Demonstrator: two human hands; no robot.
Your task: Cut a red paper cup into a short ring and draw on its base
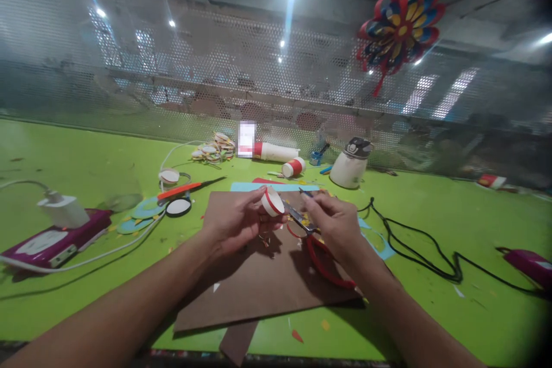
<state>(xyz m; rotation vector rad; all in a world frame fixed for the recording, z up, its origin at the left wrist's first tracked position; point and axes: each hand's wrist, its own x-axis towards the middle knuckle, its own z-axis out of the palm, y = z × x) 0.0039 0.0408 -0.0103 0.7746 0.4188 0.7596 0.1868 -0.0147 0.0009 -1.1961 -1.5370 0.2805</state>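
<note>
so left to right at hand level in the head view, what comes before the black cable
Purple power strip, blue pieces, black-rimmed white disc, left hand holding a red-edged white ring, right hand with red-handled scissors.

Short round white piece (276, 202), red band along its edge: held tilted between thumb and fingers of the left hand (241, 215). Slim dark-tipped item (305, 192): pinched in the right hand (336, 215), tip projecting beyond the fingertips toward the piece; remainder hidden by the fingers. Scissors (309, 230), metal blades, red loop handles: just below the right fingers, blades angled toward the left fingertips.
</note>
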